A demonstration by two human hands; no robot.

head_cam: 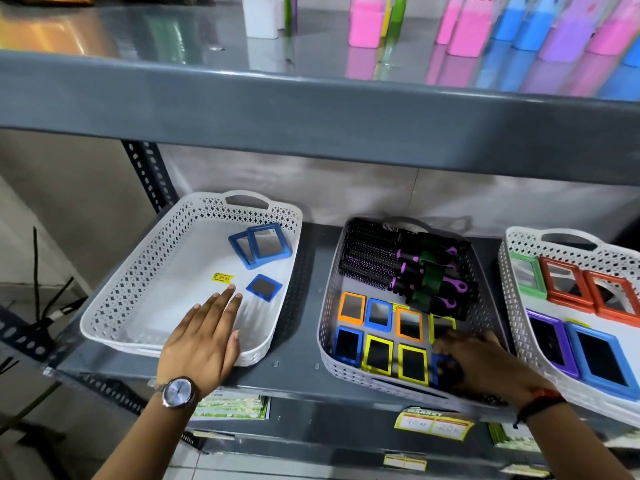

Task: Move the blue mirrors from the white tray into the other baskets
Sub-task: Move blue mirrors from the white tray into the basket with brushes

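Note:
The white tray (138,271) on the left of the shelf holds two large blue-framed mirrors (266,245), one leaning over the other, and a small blue mirror (264,287) lying flat. My left hand (204,341) hovers over the tray's front with fingers spread, fingertips just short of the small mirror. My right hand (474,362) is low in the front right corner of the grey middle basket (327,317), fingers closed on a small blue mirror (439,368) that it partly hides. That basket has rows of small orange, blue and yellow mirrors.
Black hairbrushes (398,268) with purple handles fill the back of the middle basket. A white basket (512,306) at right holds larger green, orange, purple and blue mirrors. A yellow price sticker (222,277) lies in the tray. The upper shelf edge (311,109) overhangs closely.

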